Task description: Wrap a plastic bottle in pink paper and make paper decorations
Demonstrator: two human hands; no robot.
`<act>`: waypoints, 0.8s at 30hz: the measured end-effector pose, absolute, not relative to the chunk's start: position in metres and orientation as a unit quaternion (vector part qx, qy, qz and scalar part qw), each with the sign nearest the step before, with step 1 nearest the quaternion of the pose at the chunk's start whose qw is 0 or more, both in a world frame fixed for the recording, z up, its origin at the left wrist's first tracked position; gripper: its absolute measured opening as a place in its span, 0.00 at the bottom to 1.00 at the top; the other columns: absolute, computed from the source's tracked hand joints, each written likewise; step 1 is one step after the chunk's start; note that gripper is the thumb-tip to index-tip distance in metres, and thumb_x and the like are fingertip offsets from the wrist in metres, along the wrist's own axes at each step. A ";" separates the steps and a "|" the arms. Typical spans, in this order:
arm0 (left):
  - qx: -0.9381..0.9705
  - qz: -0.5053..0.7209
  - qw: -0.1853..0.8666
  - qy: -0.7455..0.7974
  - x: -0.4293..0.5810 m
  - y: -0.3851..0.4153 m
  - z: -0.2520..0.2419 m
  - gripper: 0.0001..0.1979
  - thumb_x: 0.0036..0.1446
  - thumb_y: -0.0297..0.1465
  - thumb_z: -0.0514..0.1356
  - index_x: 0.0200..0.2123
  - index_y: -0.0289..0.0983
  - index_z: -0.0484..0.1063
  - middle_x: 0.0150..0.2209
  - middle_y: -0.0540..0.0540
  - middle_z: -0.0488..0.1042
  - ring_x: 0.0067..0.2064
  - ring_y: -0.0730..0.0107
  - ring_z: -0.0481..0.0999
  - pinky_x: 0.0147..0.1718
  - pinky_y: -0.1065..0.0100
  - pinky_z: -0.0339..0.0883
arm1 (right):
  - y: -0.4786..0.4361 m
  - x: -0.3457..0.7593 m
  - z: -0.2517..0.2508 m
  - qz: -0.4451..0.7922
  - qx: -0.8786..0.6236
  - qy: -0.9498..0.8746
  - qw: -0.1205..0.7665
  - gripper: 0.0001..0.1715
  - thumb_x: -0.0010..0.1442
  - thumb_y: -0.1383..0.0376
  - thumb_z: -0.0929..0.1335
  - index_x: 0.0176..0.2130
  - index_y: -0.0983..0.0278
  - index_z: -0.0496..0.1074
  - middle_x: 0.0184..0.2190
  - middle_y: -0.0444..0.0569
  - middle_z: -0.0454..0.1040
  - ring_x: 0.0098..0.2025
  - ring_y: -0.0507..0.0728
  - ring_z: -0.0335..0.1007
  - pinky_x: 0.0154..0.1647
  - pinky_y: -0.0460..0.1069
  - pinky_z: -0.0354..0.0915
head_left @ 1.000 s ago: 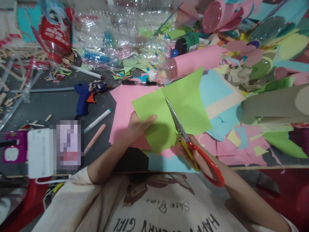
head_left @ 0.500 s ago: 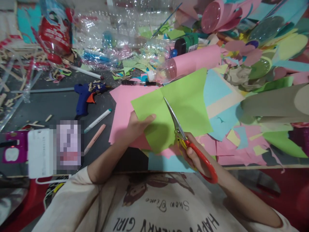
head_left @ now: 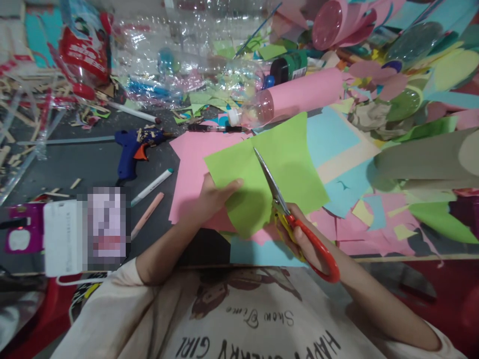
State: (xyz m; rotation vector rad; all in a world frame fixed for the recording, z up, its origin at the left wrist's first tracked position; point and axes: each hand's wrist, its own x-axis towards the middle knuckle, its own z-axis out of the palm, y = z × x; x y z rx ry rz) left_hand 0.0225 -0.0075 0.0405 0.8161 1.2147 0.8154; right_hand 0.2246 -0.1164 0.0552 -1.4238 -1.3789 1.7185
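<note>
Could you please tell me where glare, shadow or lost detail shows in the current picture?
In the head view, bright glints speckle the clear plastic at the top; in the head view, a soft shadow darkens the green paper beside the left hand; also in the head view, pixelation masks a patch at lower left.

Lime-green paper (head_left: 291,168), red-and-yellow scissors (head_left: 294,221), pink sheet (head_left: 192,169)
</note>
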 end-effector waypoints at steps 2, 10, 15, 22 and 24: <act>0.364 0.367 0.671 0.532 0.022 -0.008 0.041 0.20 0.39 0.35 0.72 0.38 0.37 0.77 0.41 0.43 0.82 0.43 0.58 0.81 0.44 0.63 0.76 | -0.113 0.224 0.057 0.642 -0.524 -0.498 0.255 0.33 0.62 0.36 0.56 0.47 0.60 0.59 0.23 0.39 0.58 0.21 0.49 0.50 0.19 0.47 0.51; 0.352 0.365 0.671 0.540 0.022 -0.007 0.040 0.20 0.40 0.37 0.72 0.39 0.37 0.77 0.43 0.42 0.82 0.44 0.59 0.81 0.44 0.64 0.76 | -0.108 0.217 0.058 0.648 -0.526 -0.481 0.269 0.31 0.62 0.37 0.57 0.45 0.60 0.59 0.24 0.38 0.57 0.21 0.49 0.51 0.19 0.46 0.51; 0.366 0.372 0.671 0.526 0.021 -0.007 0.040 0.21 0.42 0.37 0.72 0.40 0.37 0.77 0.45 0.42 0.82 0.46 0.58 0.81 0.46 0.64 0.76 | -0.110 0.215 0.054 0.649 -0.534 -0.465 0.278 0.31 0.62 0.37 0.59 0.46 0.60 0.59 0.24 0.38 0.59 0.22 0.48 0.52 0.19 0.46 0.51; 0.385 0.360 0.667 0.526 0.020 -0.008 0.037 0.22 0.43 0.39 0.71 0.42 0.37 0.77 0.46 0.42 0.81 0.47 0.58 0.80 0.46 0.65 0.75 | -0.108 0.218 0.056 0.653 -0.519 -0.484 0.265 0.33 0.62 0.36 0.57 0.47 0.60 0.58 0.23 0.36 0.56 0.20 0.47 0.49 0.17 0.45 0.49; 0.387 0.362 0.667 0.525 0.019 -0.008 0.037 0.22 0.43 0.39 0.70 0.42 0.37 0.77 0.46 0.42 0.81 0.47 0.58 0.81 0.45 0.65 0.75 | -0.107 0.221 0.056 0.656 -0.508 -0.492 0.266 0.31 0.63 0.37 0.57 0.46 0.60 0.58 0.22 0.36 0.56 0.19 0.47 0.48 0.17 0.45 0.49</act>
